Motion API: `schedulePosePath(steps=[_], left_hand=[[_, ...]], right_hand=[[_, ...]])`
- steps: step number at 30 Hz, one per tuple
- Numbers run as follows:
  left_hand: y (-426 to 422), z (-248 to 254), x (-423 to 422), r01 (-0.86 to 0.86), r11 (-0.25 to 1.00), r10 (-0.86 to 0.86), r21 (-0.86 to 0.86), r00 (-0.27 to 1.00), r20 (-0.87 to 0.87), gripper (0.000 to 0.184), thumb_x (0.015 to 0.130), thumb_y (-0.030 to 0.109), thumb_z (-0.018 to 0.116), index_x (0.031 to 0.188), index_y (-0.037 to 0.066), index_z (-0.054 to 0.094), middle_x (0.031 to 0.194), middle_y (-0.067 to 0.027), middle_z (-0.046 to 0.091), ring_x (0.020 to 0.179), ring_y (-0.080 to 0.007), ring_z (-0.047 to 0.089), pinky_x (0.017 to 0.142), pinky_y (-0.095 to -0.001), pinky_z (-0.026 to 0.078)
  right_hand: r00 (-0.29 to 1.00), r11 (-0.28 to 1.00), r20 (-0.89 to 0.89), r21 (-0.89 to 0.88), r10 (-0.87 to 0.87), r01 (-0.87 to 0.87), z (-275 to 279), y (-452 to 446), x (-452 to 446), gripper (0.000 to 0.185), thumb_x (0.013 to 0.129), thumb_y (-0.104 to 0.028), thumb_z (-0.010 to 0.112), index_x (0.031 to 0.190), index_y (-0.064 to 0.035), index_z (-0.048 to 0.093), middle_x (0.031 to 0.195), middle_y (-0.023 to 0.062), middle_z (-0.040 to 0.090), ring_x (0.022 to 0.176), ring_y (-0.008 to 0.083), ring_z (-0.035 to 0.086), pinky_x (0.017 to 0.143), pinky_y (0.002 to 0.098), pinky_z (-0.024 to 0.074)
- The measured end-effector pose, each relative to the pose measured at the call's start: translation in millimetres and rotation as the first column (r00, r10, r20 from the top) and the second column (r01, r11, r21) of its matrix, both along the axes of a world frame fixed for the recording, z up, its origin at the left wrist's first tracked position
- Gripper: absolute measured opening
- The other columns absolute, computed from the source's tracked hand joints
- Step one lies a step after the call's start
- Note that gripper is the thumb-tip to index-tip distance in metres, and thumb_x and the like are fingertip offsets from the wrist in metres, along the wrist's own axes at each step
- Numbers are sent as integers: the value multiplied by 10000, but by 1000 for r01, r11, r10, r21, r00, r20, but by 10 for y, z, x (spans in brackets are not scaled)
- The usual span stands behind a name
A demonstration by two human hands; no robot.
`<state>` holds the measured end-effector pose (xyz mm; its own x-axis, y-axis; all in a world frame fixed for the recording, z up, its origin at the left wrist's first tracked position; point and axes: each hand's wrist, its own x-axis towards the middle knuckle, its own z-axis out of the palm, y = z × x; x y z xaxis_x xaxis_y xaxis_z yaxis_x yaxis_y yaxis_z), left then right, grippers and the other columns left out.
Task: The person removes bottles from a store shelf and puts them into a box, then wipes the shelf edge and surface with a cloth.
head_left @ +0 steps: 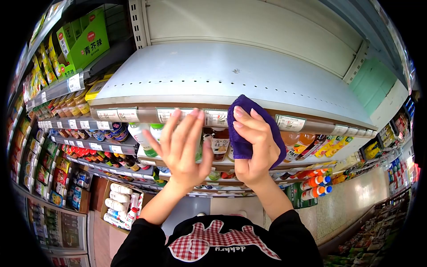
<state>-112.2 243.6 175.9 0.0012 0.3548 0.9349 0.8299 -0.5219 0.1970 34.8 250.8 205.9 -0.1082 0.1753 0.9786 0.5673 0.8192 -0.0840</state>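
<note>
My right hand (255,140) is closed on a dark purple cloth (278,138), which lies bunched under and around the fingers. The cloth's upper corner reaches over the brown front edge of the white shelf (187,66). To the left, my left hand (182,147) has its fingers spread and holds nothing. Its fingertips are in front of the price labels (216,118) on the shelf edge. A small dark mark (236,71) shows on the shelf surface, behind a row of small holes.
Bottles (142,139) and drinks stand on the shelf below. A green box (86,42) sits on the left shelving. A carton of white bottles (118,200) is low at the left; orange-capped bottles (311,182) are low at the right.
</note>
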Motion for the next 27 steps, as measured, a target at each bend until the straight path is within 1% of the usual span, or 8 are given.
schedulePosePath(steps=[2,6,10,14,18,21,23,27], left_hand=[[-4,-4,-92,-72,997,72,-3,997,8,498,734,106,620,1230,70,640,1248,-33,607,1295,-253,454,1150,-547,-69],[14,-25,-119,-63,998,62,-10,998,-16,499,739,105,616,1236,70,636,1260,-38,604,1288,-251,463,1154,-548,-47],[12,-4,-159,3,1000,-3,0,1000,2,500,735,85,613,1234,63,634,1262,-47,605,1265,-254,491,1159,-542,-20],[6,46,-307,151,988,-151,-3,988,13,491,736,60,612,1226,54,627,1248,-58,615,1246,-259,512,1158,-536,-18],[-6,24,-461,11,1000,-11,-17,1000,18,502,737,67,618,1238,54,621,1257,-57,606,1267,-259,490,1152,-549,-31],[-22,31,-514,-47,998,48,-35,999,2,507,737,69,620,1244,56,620,1267,-53,597,1277,-259,479,1148,-561,-40],[-7,19,-516,-42,999,42,-30,999,1,507,736,67,620,1243,59,622,1271,-48,593,1274,-259,483,1147,-568,-38],[4,20,-523,-11,1000,11,-18,1000,12,501,743,61,615,1244,59,621,1271,-47,595,1275,-255,485,1147,-571,-28]], right_hand=[[1000,1000,-2,-3,-7,7,2,-5,-21,353,626,40,530,961,45,641,1034,205,675,1001,340,674,931,460,508],[1000,1000,8,1,16,-16,1,19,-155,342,627,44,539,954,44,636,1020,202,674,1011,340,669,925,455,512],[999,999,12,-5,48,-48,29,35,-366,317,640,45,577,952,43,632,1008,196,673,1000,336,669,915,448,518],[998,998,1,-4,57,-57,22,47,-419,311,640,41,594,948,44,633,1005,194,676,986,330,672,913,448,519],[998,999,-20,1,52,-52,34,45,-417,343,598,55,564,934,44,631,989,192,679,973,329,675,909,454,520],[998,999,-42,0,36,-36,30,36,-470,351,578,59,553,920,43,627,971,190,680,965,330,675,907,459,520],[998,999,-55,-12,34,-34,29,25,-512,345,579,58,556,917,43,626,965,190,679,962,331,674,909,455,520],[996,996,-5,-2,84,-84,44,76,-665,329,595,38,563,919,40,624,967,185,674,967,336,669,910,447,519]])
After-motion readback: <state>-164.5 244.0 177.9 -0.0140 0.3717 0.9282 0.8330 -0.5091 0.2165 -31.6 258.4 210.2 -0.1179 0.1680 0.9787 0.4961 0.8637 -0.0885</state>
